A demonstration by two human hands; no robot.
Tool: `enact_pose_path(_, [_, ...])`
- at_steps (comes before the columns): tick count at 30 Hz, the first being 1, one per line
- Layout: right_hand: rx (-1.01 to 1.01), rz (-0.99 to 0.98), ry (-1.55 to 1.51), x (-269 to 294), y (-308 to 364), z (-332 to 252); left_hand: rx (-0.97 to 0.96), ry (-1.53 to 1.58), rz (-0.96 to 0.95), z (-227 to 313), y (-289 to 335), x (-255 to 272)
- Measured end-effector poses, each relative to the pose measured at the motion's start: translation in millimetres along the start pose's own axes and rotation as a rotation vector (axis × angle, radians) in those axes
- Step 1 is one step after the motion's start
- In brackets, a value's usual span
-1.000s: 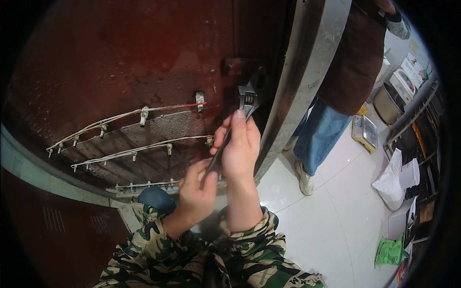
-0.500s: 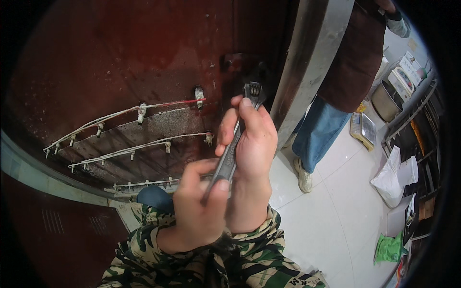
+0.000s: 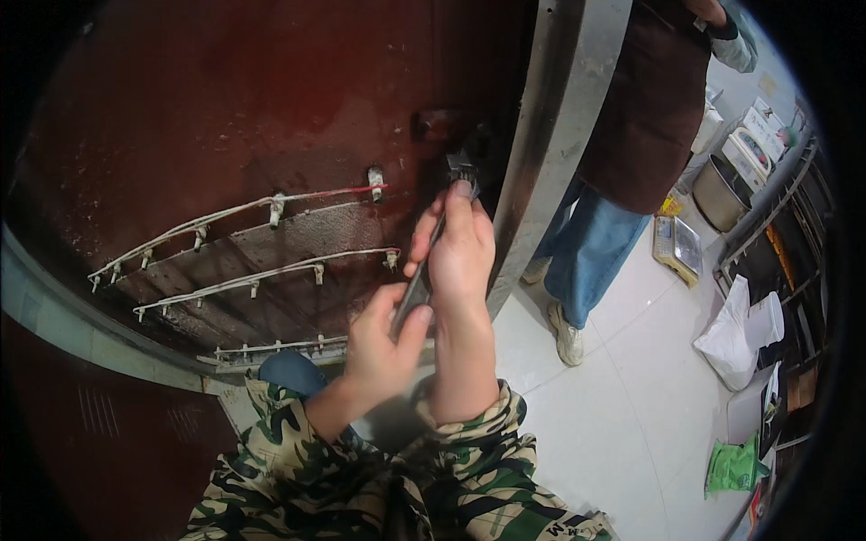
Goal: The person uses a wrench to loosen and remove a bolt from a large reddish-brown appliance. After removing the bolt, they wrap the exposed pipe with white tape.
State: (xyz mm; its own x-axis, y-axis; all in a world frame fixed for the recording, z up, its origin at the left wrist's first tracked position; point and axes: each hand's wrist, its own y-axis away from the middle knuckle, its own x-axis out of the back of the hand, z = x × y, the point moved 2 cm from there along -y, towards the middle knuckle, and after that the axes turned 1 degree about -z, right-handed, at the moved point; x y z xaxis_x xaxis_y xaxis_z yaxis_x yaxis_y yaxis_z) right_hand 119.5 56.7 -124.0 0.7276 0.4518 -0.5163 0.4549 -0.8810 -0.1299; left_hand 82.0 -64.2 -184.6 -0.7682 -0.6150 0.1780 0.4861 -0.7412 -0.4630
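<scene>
An adjustable wrench slants up and away in front of me, its jaws by the dark right edge of the red-brown panel. My right hand is closed around its upper part, with the thumb pressed just below the jaws. Lower down, my left hand grips the handle end between thumb and fingers. Whether the jaws touch anything on the panel I cannot tell. Left of my hands, rows of pale terminals joined by white wires stick out of the panel.
A metal post stands close to my right hand. Beyond it is a person in blue jeans and a dark apron. Farther right are a scale, a metal pot, a white bag, a green bag and a dark rack.
Both hands and the wrench have moved slightly left, and the wrench head has turned. My left hand has shifted on the handle. The view has swung a little.
</scene>
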Motion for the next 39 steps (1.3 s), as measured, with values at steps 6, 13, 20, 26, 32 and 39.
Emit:
enact_pose_path(6, [0.007,0.016,0.018,-2.2,0.1,0.2,0.179,-0.114,-0.003,-4.6,-7.8,3.1])
enact_pose_path(13, [0.007,0.04,-0.015,-7.4,-1.3,1.4,0.094,-0.174,0.069,-8.2,-9.0,10.2])
enact_pose_path(20, [-0.02,0.08,-0.28,-38.5,4.9,-3.6,0.126,-0.427,0.112,59.0,-24.6,42.0])
enact_pose_path(26, [-0.042,-0.134,-0.114,-33.0,8.8,-20.1,-0.228,-0.941,-0.076,142.0,-54.5,71.8])
enact_pose_path(32, [0.262,-0.222,0.354,-3.2,36.5,-17.3,-0.239,-1.042,-0.196,190.2,-90.5,79.4])
enact_pose_path(39, [0.161,-0.298,0.191,-3.5,78.2,22.5,-1.035,-1.272,-0.269,253.1,-147.0,49.2])
